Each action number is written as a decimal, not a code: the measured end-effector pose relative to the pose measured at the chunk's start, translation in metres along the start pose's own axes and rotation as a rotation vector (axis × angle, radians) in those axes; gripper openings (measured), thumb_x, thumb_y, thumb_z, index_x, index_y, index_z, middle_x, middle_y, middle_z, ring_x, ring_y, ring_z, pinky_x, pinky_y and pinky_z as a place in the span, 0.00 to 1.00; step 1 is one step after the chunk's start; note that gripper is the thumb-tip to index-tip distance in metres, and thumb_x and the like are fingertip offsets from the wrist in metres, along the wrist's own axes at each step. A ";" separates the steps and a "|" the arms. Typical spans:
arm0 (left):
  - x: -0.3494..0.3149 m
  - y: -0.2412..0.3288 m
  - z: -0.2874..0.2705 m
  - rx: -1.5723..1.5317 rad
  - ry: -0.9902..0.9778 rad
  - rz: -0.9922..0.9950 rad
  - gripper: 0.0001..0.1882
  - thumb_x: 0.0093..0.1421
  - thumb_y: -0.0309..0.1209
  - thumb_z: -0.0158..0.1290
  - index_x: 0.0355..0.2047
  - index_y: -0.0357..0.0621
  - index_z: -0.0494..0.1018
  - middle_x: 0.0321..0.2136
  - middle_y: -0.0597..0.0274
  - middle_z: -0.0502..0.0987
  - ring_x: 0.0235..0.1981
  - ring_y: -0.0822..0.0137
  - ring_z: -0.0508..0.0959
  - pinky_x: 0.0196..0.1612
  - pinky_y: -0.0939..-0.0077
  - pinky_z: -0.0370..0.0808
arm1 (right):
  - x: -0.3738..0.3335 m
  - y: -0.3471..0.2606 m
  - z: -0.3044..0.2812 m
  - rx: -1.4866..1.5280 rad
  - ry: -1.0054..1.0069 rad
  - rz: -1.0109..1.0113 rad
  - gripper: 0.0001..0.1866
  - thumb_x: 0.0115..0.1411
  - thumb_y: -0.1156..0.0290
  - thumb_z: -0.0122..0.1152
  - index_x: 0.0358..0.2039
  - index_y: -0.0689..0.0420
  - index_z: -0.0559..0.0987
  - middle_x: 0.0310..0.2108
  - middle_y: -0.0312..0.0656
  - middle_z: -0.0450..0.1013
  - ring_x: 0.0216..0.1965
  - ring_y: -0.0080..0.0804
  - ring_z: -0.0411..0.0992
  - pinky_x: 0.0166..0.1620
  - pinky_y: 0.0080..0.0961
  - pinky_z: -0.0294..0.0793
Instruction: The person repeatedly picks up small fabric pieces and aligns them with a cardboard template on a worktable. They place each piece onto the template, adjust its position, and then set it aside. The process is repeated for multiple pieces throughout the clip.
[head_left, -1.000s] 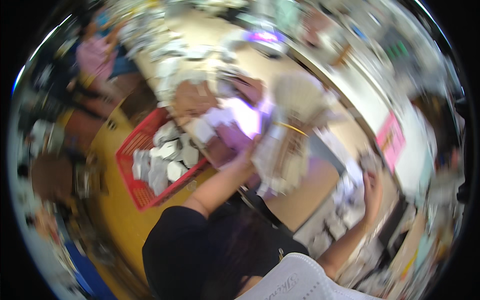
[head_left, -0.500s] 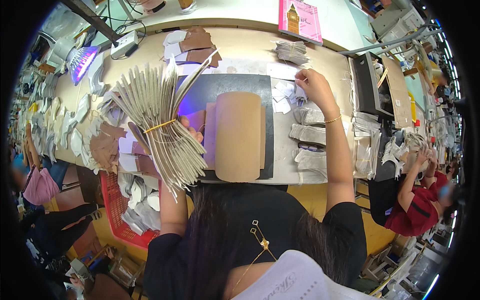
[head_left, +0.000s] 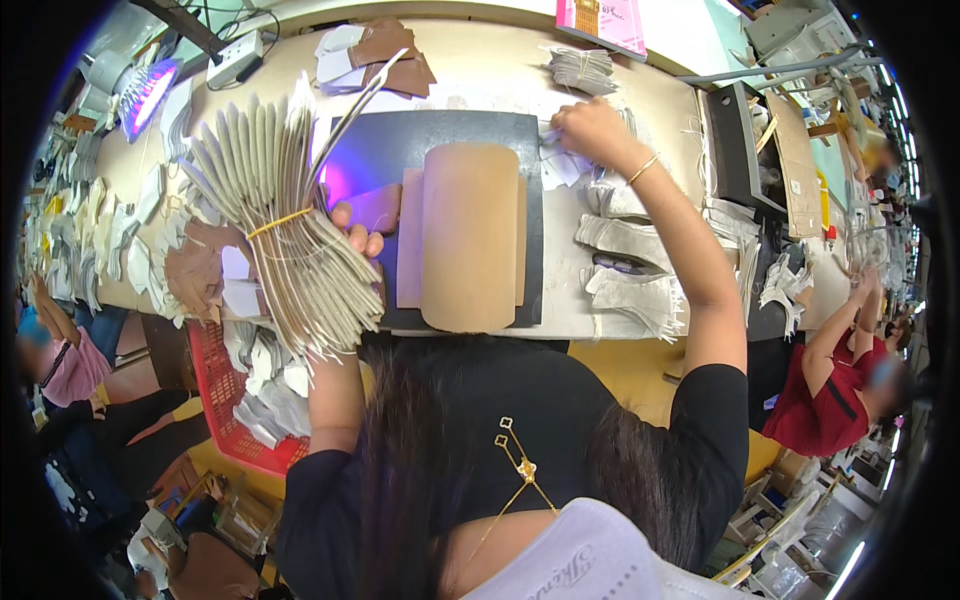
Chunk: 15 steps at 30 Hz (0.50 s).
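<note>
A thick fanned bundle of grey-white cut pieces (head_left: pixel 290 220), with a yellow rubber band (head_left: pixel 278 223) around its middle, is gripped by my left hand (head_left: pixel 358 232). Only some fingertips show past its right side. Beside them a small brown piece (head_left: pixel 377 208) lies on a dark board (head_left: pixel 385 140). A tan, rounded block (head_left: pixel 470 235) rests on the same board in front of me. My right hand (head_left: pixel 595 132) is closed over small white cut pieces (head_left: pixel 562 165) right of the board. What its fingertips hold, if anything, is hidden.
Banded grey stacks (head_left: pixel 625 240) lie below my right forearm. Brown and white pieces (head_left: pixel 375 55) sit at the back, near a pink book (head_left: pixel 605 25). A lit lamp (head_left: pixel 150 95) and power strip (head_left: pixel 235 58) stand far left. A red basket (head_left: pixel 215 400) holds more pieces.
My right hand has moved left toward the board's edge and its fingers have curled over the white pieces. The bundle, still in my left hand, has shifted slightly left. The whole view has tilted.
</note>
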<state>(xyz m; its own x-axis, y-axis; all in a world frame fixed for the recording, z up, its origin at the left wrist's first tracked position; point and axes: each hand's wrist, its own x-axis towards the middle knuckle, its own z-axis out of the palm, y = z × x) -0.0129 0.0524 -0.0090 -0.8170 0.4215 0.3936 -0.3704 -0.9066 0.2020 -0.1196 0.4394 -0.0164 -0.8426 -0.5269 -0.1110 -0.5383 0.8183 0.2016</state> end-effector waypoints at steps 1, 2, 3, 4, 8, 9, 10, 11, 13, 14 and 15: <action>-0.001 0.000 0.000 0.016 0.014 0.004 0.30 0.66 0.44 0.43 0.63 0.41 0.54 0.49 0.53 0.70 0.44 0.54 0.74 0.49 0.57 0.60 | 0.001 0.010 -0.003 0.064 0.051 -0.002 0.07 0.54 0.69 0.56 0.31 0.51 0.82 0.29 0.37 0.78 0.32 0.34 0.77 0.38 0.35 0.71; -0.002 0.000 0.000 0.022 0.027 -0.001 0.30 0.66 0.44 0.43 0.63 0.41 0.54 0.48 0.53 0.70 0.44 0.55 0.74 0.49 0.57 0.60 | 0.003 0.019 -0.006 0.124 0.070 0.002 0.09 0.54 0.69 0.56 0.32 0.53 0.83 0.29 0.39 0.79 0.32 0.37 0.77 0.38 0.36 0.73; -0.001 0.001 -0.001 0.020 0.021 -0.013 0.30 0.66 0.44 0.43 0.63 0.41 0.54 0.48 0.53 0.70 0.44 0.55 0.74 0.49 0.57 0.60 | 0.004 0.026 -0.008 0.230 0.062 0.031 0.10 0.55 0.68 0.56 0.34 0.54 0.82 0.30 0.41 0.79 0.32 0.39 0.77 0.38 0.36 0.73; -0.001 0.002 -0.001 0.013 0.032 -0.025 0.30 0.67 0.44 0.42 0.63 0.41 0.54 0.48 0.53 0.70 0.44 0.55 0.74 0.49 0.57 0.60 | 0.006 0.031 -0.010 0.332 0.043 0.066 0.11 0.55 0.67 0.56 0.36 0.55 0.82 0.31 0.43 0.79 0.32 0.41 0.77 0.38 0.36 0.74; 0.003 0.003 -0.004 0.067 0.085 -0.086 0.25 0.64 0.49 0.45 0.54 0.47 0.69 0.45 0.58 0.68 0.42 0.59 0.73 0.46 0.62 0.62 | 0.009 0.034 -0.017 0.687 0.071 0.160 0.15 0.58 0.63 0.56 0.39 0.59 0.81 0.32 0.49 0.79 0.33 0.45 0.77 0.39 0.34 0.76; 0.003 0.003 -0.005 0.052 0.059 -0.075 0.26 0.65 0.47 0.44 0.57 0.45 0.65 0.46 0.56 0.69 0.42 0.58 0.73 0.47 0.61 0.62 | 0.007 0.036 -0.020 0.607 0.109 0.193 0.16 0.58 0.62 0.56 0.42 0.58 0.80 0.33 0.49 0.79 0.34 0.45 0.77 0.40 0.34 0.76; 0.003 0.003 -0.005 0.039 0.034 -0.063 0.27 0.66 0.46 0.43 0.60 0.43 0.60 0.47 0.55 0.69 0.42 0.57 0.73 0.48 0.59 0.61 | 0.004 0.036 -0.024 0.533 0.126 0.221 0.18 0.58 0.60 0.57 0.44 0.58 0.79 0.33 0.49 0.78 0.35 0.45 0.77 0.40 0.35 0.76; 0.003 0.003 -0.005 0.035 0.019 -0.062 0.29 0.66 0.44 0.42 0.63 0.41 0.55 0.48 0.53 0.70 0.43 0.55 0.74 0.49 0.58 0.61 | -0.002 0.038 -0.027 0.460 0.158 0.240 0.20 0.59 0.58 0.57 0.46 0.58 0.78 0.34 0.49 0.78 0.36 0.45 0.77 0.41 0.36 0.76; 0.002 0.005 -0.006 0.041 -0.002 -0.058 0.29 0.67 0.44 0.42 0.63 0.42 0.55 0.48 0.53 0.70 0.43 0.55 0.74 0.49 0.58 0.62 | -0.019 0.037 -0.029 0.331 0.093 0.510 0.26 0.59 0.54 0.58 0.52 0.59 0.72 0.40 0.54 0.75 0.41 0.49 0.75 0.45 0.37 0.74; 0.003 0.005 -0.006 0.042 -0.007 -0.061 0.29 0.67 0.44 0.42 0.63 0.42 0.55 0.48 0.53 0.70 0.43 0.55 0.74 0.49 0.58 0.62 | -0.029 0.036 -0.028 0.264 0.104 0.630 0.30 0.59 0.53 0.59 0.55 0.60 0.69 0.42 0.57 0.74 0.44 0.52 0.74 0.47 0.37 0.73; 0.002 0.005 -0.007 0.051 -0.008 -0.055 0.29 0.67 0.44 0.42 0.63 0.41 0.55 0.48 0.53 0.70 0.43 0.55 0.74 0.49 0.58 0.62 | -0.037 0.031 -0.024 0.305 0.036 0.743 0.40 0.55 0.46 0.61 0.60 0.58 0.61 0.46 0.63 0.69 0.47 0.58 0.71 0.50 0.41 0.71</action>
<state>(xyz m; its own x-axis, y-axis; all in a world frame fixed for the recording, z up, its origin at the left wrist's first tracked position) -0.0194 0.0488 -0.0133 -0.7924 0.4709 0.3877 -0.3913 -0.8800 0.2692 -0.1048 0.4788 0.0170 -0.9840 0.1770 -0.0202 0.1779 0.9819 -0.0648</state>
